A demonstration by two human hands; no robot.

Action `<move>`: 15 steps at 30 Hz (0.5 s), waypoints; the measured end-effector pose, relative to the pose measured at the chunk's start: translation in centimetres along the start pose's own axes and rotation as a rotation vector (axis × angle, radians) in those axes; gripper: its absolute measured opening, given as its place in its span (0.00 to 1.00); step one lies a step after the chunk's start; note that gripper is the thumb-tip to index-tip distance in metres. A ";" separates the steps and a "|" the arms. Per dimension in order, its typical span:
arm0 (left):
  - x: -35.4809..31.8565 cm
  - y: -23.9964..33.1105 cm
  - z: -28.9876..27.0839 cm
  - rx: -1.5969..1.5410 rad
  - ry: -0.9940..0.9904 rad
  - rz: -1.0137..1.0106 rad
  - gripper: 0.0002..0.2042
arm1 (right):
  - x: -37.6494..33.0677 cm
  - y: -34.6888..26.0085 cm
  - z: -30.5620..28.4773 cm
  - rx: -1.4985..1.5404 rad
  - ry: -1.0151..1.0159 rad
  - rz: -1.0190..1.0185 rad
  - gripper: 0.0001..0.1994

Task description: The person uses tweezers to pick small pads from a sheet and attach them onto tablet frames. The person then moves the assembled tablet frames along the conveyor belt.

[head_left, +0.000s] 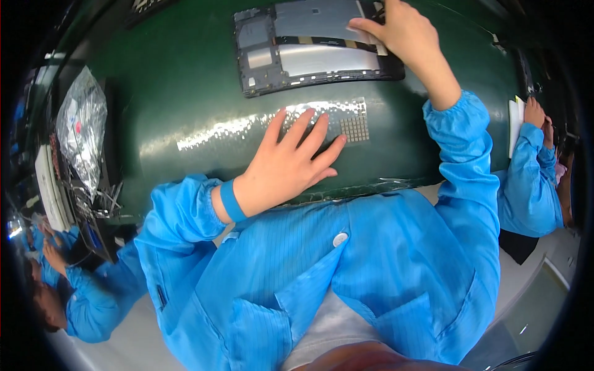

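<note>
The opened tablet back (pixel 309 49) lies flat on the green desk (pixel 185 93), well beyond the sheet of small square pieces (pixel 346 120). It is a dark frame with two long silvery metal panels, a dark strip with tan patches between them, and smaller grey plates at its left end. My right fingers (pixel 365 26) press its upper right part. My left fingers (pixel 309 133) rest flat on the sheet, which lies glossy beneath them.

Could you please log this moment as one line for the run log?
left hand: flat on sticker sheet | right hand: fingers on tape strip of open tablet | surface: green mat
</note>
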State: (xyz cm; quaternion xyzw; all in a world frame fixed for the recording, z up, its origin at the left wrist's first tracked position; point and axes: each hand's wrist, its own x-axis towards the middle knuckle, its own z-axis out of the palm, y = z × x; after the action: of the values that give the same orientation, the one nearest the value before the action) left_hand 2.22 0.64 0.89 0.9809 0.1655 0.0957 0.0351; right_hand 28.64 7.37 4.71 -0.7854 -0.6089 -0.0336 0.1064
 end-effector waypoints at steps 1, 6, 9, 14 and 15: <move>0.0 -0.2 0.0 -0.015 -0.011 -0.005 0.28 | -0.3 1.9 0.8 0.473 0.176 -0.239 0.26; 0.3 0.5 0.2 -0.085 0.016 -0.014 0.30 | -2.1 3.9 0.8 0.651 0.059 -0.236 0.19; 0.5 1.0 0.6 -0.039 -0.030 -0.111 0.35 | -5.9 1.4 -0.3 1.131 -0.187 -0.277 0.12; 0.5 0.5 0.7 0.004 -0.062 -0.166 0.37 | -9.7 0.1 1.0 1.402 -0.431 -0.070 0.12; 0.5 0.5 0.7 -0.018 -0.045 -0.186 0.38 | -10.0 -0.1 1.3 1.476 -0.484 0.085 0.12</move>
State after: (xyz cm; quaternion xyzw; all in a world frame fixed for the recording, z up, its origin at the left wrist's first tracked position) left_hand 2.95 0.35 0.37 0.9629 0.2539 0.0715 0.0563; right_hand 25.94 -1.81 1.66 -0.5195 -0.4494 0.5569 0.4669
